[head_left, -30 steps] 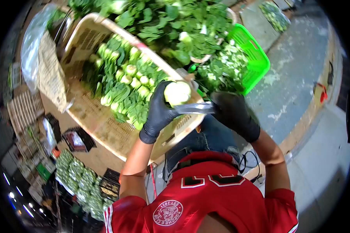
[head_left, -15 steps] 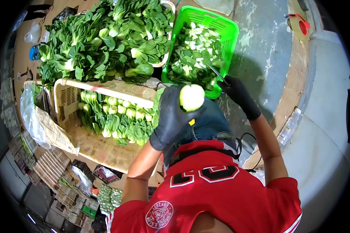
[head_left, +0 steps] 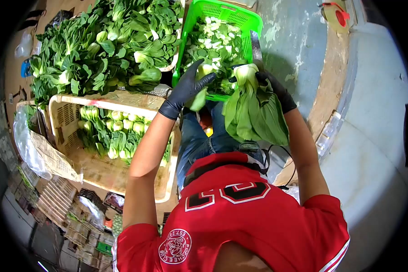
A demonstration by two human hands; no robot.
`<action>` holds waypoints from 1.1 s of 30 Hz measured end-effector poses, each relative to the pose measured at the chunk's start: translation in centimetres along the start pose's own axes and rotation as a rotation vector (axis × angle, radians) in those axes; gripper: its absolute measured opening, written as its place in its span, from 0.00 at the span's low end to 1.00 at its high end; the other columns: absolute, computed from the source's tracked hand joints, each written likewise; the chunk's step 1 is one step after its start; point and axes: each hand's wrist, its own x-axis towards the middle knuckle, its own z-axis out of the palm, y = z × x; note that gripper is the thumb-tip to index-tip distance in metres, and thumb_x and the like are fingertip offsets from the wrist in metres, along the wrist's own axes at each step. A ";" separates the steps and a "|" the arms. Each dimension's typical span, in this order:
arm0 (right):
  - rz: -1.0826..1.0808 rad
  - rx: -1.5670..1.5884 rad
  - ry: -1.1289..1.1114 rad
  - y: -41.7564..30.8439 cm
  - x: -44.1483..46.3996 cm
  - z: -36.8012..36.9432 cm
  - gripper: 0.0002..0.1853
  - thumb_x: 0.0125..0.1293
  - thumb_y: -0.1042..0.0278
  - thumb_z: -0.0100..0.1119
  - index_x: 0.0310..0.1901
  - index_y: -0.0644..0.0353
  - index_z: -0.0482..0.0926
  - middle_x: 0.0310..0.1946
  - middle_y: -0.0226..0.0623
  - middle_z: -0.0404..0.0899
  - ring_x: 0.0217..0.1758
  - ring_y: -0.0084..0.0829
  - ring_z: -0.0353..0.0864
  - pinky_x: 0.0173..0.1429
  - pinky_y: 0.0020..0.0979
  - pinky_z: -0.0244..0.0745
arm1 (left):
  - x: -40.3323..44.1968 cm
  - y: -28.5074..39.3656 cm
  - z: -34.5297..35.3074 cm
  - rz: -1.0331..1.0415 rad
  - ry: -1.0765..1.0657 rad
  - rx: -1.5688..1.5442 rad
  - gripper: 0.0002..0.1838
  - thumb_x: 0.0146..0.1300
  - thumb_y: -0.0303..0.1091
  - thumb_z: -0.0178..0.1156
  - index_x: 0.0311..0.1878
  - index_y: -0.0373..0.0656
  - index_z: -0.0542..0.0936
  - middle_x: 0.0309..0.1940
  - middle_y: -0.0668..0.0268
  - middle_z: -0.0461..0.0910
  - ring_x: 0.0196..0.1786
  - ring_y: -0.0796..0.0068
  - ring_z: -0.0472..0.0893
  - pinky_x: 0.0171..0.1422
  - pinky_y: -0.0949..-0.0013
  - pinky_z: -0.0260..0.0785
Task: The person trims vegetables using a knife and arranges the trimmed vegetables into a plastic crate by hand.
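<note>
My right hand, in a black glove, is closed around a head of bok choy. Its pale base points up and its leaves hang down over my lap. A knife juts up from the same hand, blade toward the green basket's edge. My left hand, also gloved, is open with thumb and fingers apart. Beside it a loose bok choy leaf appears in mid-air, somewhat blurred. Both hands are at the near side of the green basket, which contains cut leaves and pale stem pieces.
A large heap of bok choy fills a crate at the upper left. Below it, a beige plastic crate contains rows of bok choy. A clear plastic bag hangs at the left. A red tape dispenser lies far right.
The bok choy has passed from my left hand to my right, beside the knife. My left hand has opened and moved up toward the basket. A leaf has come loose.
</note>
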 end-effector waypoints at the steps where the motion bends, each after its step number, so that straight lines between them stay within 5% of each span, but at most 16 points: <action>1: 0.048 0.006 0.072 0.6 0.6 -0.5 0.23 0.59 0.58 0.56 0.51 0.64 0.71 0.40 0.31 0.75 0.42 0.23 0.73 0.48 0.26 0.69 | -0.4 0.8 -0.3 0.014 0.050 -0.007 0.28 0.65 0.45 0.53 0.61 0.36 0.64 0.52 0.60 0.73 0.55 0.72 0.72 0.60 0.70 0.62; 4: 0.063 -0.426 0.052 1.0 3.4 1.6 0.20 0.59 0.58 0.56 0.47 0.64 0.74 0.36 0.32 0.76 0.39 0.24 0.74 0.44 0.28 0.69 | -3.1 2.5 0.1 -0.347 -0.193 -1.030 0.25 0.66 0.48 0.49 0.59 0.40 0.68 0.49 0.66 0.75 0.50 0.80 0.72 0.56 0.73 0.65; 6: -0.251 -1.174 -0.083 0.3 6.0 6.6 0.16 0.61 0.59 0.55 0.41 0.66 0.76 0.33 0.33 0.78 0.37 0.24 0.75 0.41 0.31 0.68 | -5.6 1.9 -0.8 -0.068 -0.104 -0.913 0.22 0.63 0.41 0.54 0.56 0.39 0.70 0.49 0.68 0.74 0.50 0.79 0.72 0.55 0.72 0.65; 7: -0.323 -1.168 -0.018 1.2 6.4 8.4 0.14 0.62 0.64 0.55 0.44 0.67 0.75 0.38 0.36 0.79 0.40 0.25 0.75 0.45 0.31 0.69 | -6.9 1.9 -1.8 -0.152 0.018 -0.757 0.24 0.60 0.39 0.57 0.57 0.38 0.69 0.50 0.67 0.73 0.52 0.77 0.71 0.57 0.72 0.64; 8: -0.324 -0.718 -0.119 2.4 8.0 10.0 0.14 0.63 0.68 0.54 0.47 0.66 0.75 0.41 0.40 0.79 0.43 0.29 0.75 0.50 0.30 0.68 | -7.8 1.0 -3.6 -0.123 0.093 -0.737 0.26 0.59 0.39 0.58 0.58 0.38 0.68 0.52 0.66 0.72 0.52 0.75 0.71 0.58 0.71 0.62; 10: -0.570 -1.035 -0.214 2.5 10.3 10.1 0.15 0.64 0.69 0.52 0.50 0.66 0.74 0.44 0.35 0.78 0.44 0.27 0.75 0.52 0.29 0.68 | -10.2 -0.8 -9.3 -0.005 0.435 -0.738 0.26 0.60 0.40 0.57 0.59 0.38 0.68 0.51 0.66 0.73 0.52 0.74 0.72 0.59 0.70 0.63; 11: -0.217 -0.654 -0.191 1.5 10.1 12.3 0.15 0.64 0.65 0.53 0.49 0.63 0.75 0.41 0.34 0.79 0.39 0.22 0.75 0.43 0.25 0.70 | -11.4 -1.7 -13.3 0.086 0.597 -0.658 0.25 0.61 0.40 0.57 0.58 0.38 0.68 0.51 0.66 0.73 0.52 0.74 0.72 0.59 0.69 0.63; 12: -0.178 -0.657 -0.092 1.5 10.3 12.8 0.16 0.63 0.61 0.54 0.47 0.62 0.77 0.35 0.32 0.80 0.30 0.18 0.73 0.32 0.22 0.67 | -12.1 -2.0 -18.0 0.225 0.687 -0.754 0.23 0.65 0.44 0.52 0.57 0.40 0.69 0.50 0.63 0.73 0.51 0.73 0.72 0.57 0.69 0.64; 13: -0.103 -0.830 -0.005 1.4 10.7 12.8 0.15 0.63 0.59 0.54 0.44 0.62 0.78 0.32 0.30 0.80 0.25 0.16 0.70 0.27 0.21 0.64 | -14.5 1.2 -23.7 0.120 0.554 -1.216 0.20 0.69 0.42 0.45 0.58 0.40 0.69 0.49 0.63 0.73 0.50 0.73 0.72 0.55 0.70 0.66; 14: -0.136 -0.868 -0.016 1.6 10.5 13.7 0.15 0.64 0.59 0.53 0.43 0.62 0.79 0.31 0.29 0.80 0.24 0.16 0.69 0.27 0.20 0.63 | -15.7 -1.4 -29.8 0.230 0.550 -1.154 0.21 0.69 0.42 0.44 0.60 0.41 0.66 0.50 0.62 0.72 0.50 0.71 0.72 0.54 0.70 0.67; 17: -0.095 -0.863 0.013 2.6 10.8 14.2 0.13 0.64 0.60 0.52 0.41 0.61 0.80 0.29 0.28 0.79 0.23 0.14 0.68 0.26 0.20 0.62 | -18.7 1.8 -42.0 0.398 1.049 -0.801 0.20 0.67 0.43 0.49 0.56 0.41 0.68 0.47 0.60 0.74 0.46 0.69 0.76 0.51 0.69 0.70; 20: -0.003 -0.924 0.090 3.4 10.1 13.7 0.11 0.65 0.65 0.51 0.37 0.61 0.81 0.18 0.26 0.74 0.16 0.15 0.64 0.20 0.21 0.59 | -21.5 -0.6 -45.6 0.458 1.403 -0.582 0.17 0.64 0.40 0.53 0.50 0.38 0.72 0.39 0.60 0.79 0.38 0.70 0.79 0.45 0.70 0.73; 23: 0.081 -0.890 0.156 4.4 9.3 13.1 0.12 0.64 0.65 0.50 0.35 0.62 0.81 0.17 0.27 0.73 0.15 0.17 0.65 0.19 0.21 0.60 | -21.9 -4.9 -37.6 0.251 1.389 -0.057 0.11 0.63 0.31 0.50 0.39 0.33 0.78 0.35 0.61 0.80 0.39 0.69 0.80 0.48 0.69 0.70; 25: 0.100 -0.954 0.189 5.3 9.6 11.7 0.13 0.65 0.65 0.49 0.36 0.63 0.81 0.19 0.28 0.74 0.16 0.16 0.66 0.21 0.21 0.60 | -20.9 -16.5 -31.2 0.053 1.206 0.458 0.11 0.58 0.33 0.57 0.38 0.34 0.78 0.32 0.55 0.81 0.34 0.68 0.80 0.42 0.67 0.70; 29: 0.210 -0.964 0.217 6.6 9.1 9.0 0.13 0.65 0.65 0.48 0.37 0.63 0.81 0.19 0.30 0.75 0.16 0.16 0.66 0.22 0.20 0.60 | -17.3 -25.8 -13.6 -0.618 0.630 0.279 0.31 0.52 0.60 0.58 0.38 0.34 0.78 0.32 0.48 0.79 0.38 0.51 0.79 0.45 0.58 0.70; 33: 0.265 -0.985 0.281 8.3 7.2 7.8 0.14 0.66 0.64 0.47 0.38 0.62 0.81 0.17 0.29 0.72 0.16 0.16 0.65 0.21 0.19 0.59 | -13.0 -27.6 -6.1 -1.014 0.645 0.324 0.38 0.45 0.63 0.62 0.45 0.33 0.74 0.43 0.47 0.77 0.44 0.51 0.77 0.48 0.57 0.69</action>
